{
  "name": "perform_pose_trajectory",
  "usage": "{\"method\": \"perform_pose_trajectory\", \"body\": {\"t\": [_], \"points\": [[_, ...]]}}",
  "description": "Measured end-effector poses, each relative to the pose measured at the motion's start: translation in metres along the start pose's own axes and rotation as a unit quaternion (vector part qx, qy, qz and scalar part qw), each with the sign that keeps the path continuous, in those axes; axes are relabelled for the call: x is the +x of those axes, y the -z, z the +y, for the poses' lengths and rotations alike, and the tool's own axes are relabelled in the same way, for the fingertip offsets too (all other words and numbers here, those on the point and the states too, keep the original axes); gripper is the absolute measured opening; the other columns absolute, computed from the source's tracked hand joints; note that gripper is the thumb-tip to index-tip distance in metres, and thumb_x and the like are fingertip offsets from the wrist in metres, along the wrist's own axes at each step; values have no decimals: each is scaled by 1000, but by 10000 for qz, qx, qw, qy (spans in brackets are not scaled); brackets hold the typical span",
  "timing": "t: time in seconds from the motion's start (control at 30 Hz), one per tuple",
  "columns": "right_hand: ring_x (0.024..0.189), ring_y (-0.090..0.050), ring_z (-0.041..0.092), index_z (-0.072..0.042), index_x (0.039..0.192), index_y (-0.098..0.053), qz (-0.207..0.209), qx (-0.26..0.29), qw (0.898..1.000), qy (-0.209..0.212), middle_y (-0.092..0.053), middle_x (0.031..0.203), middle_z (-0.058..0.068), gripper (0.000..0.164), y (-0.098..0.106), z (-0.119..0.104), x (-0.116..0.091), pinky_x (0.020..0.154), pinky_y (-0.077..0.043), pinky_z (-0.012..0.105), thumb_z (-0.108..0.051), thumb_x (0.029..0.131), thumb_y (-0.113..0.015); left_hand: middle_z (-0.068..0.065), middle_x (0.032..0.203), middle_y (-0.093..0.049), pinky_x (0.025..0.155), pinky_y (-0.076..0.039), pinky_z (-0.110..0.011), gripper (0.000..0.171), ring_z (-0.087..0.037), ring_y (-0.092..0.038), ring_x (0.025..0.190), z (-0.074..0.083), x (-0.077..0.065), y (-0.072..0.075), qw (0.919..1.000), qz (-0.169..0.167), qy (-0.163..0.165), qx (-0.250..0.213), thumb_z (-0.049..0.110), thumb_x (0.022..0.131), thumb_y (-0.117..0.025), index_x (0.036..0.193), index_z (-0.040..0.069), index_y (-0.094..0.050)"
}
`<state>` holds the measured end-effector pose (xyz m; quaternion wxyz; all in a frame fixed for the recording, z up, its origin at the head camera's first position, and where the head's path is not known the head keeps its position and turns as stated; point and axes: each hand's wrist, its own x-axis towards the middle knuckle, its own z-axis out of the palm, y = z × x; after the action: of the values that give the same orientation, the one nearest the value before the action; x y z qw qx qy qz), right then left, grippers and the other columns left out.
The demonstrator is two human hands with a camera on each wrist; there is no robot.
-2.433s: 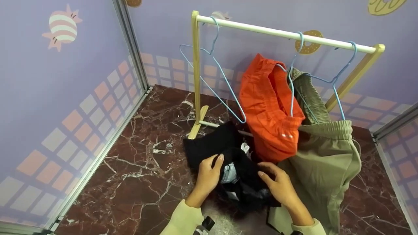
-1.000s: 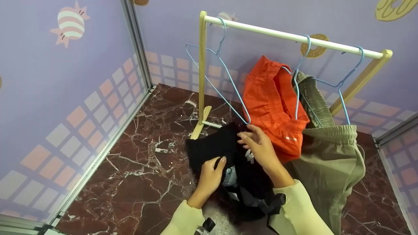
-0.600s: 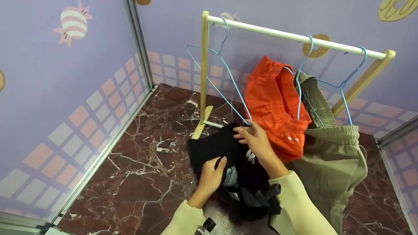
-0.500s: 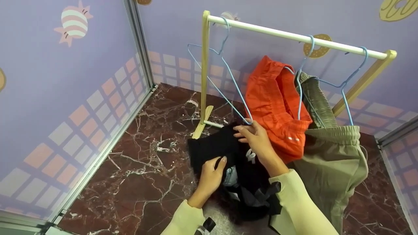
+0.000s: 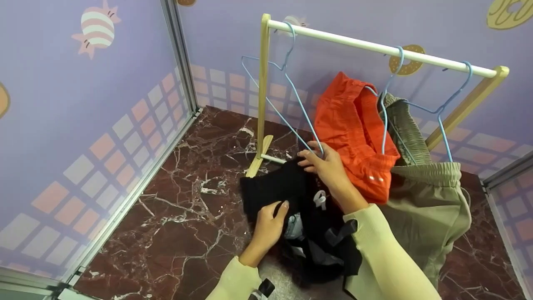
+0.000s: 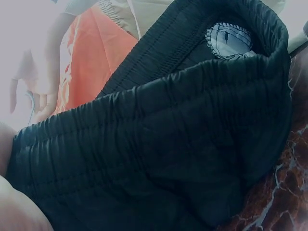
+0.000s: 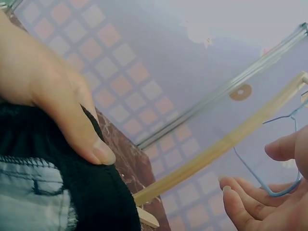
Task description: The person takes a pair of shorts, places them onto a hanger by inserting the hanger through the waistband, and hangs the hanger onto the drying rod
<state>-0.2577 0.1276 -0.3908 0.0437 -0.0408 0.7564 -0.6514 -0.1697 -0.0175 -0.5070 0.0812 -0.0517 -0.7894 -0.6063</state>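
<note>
My left hand (image 5: 267, 227) pinches the gathered elastic waistband of black trousers (image 5: 272, 189) between thumb and fingers. The waistband (image 6: 144, 139) gapes, and a pale inner patch shows inside it in the left wrist view. Above the trousers, my right hand (image 5: 331, 171) is at the lower corner of a bare blue wire hanger (image 5: 302, 107). In the right wrist view that corner of the hanger (image 7: 248, 168) lies across the relaxed fingers (image 7: 240, 199), with the thumb apart from them. A white drawstring (image 5: 320, 199) shows on the black cloth.
A clothes rack (image 5: 354, 41) with a white rail and wooden posts stands by the back wall. Orange shorts (image 5: 345, 125) and khaki trousers (image 5: 429, 208) hang on other blue hangers to the right. Below is a dark red marbled surface (image 5: 179, 233).
My right hand has let go of the trousers' right side and moved up and left to the hanger's lower corner, then slightly higher around it. The left hand still grips the waistband.
</note>
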Motion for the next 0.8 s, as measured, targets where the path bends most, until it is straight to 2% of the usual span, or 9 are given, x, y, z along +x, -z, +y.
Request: {"method": "perform_pose_trajectory", "body": {"t": [0.17,0.3,0.47,0.57,0.67,0.8], "points": [[81,-67,19,-4,124,-43,-2,-110,9999,-98,-65,103,12,37,-1,-6,3,67,-53,26,-18,92,-54,7,58,-30,61,-37,-21,38,-7,-36,56,-1,0,0,10000,28,53,49,32,94,-48,61,16,-41],[69,-65,15,-5,124,-44,21,-309,9994,-129,-66,96,4,36,-4,-13,6,57,-50,22,-19,91,-54,7,57,-29,58,-34,-21,39,-6,-32,55,-1,0,0,10000,43,65,41,33,94,-48,60,16,-39],[53,-58,11,-6,123,-44,-29,-615,9979,-194,-66,95,7,38,-8,-20,9,45,-42,21,-24,91,-55,7,59,-32,61,-37,-22,36,-7,-37,57,-3,-1,-2,10000,-28,-14,-29,30,95,-48,62,14,-44],[45,-50,10,-6,119,-47,-23,-776,9967,-245,-65,90,7,39,-10,-23,10,42,-38,21,-32,91,-54,7,59,-33,62,-38,-22,34,-7,-38,58,-4,-1,-2,10000,-57,-21,-18,28,95,-48,63,15,-46],[39,-41,9,-5,108,-54,56,-930,9953,-280,-60,73,3,45,-13,-26,11,41,-34,21,-46,89,-51,8,59,-32,60,-36,-21,35,-7,-36,56,-5,-1,-2,10000,-43,-30,3,27,94,-49,62,15,-43],[36,-34,6,-4,102,-57,159,-863,9954,-392,-49,62,-2,59,-15,-28,12,38,-29,20,-58,90,-39,7,58,-30,57,-34,-21,38,-6,-32,54,-4,-1,-2,10000,-33,-17,-10,29,94,-49,61,16,-39]]}}
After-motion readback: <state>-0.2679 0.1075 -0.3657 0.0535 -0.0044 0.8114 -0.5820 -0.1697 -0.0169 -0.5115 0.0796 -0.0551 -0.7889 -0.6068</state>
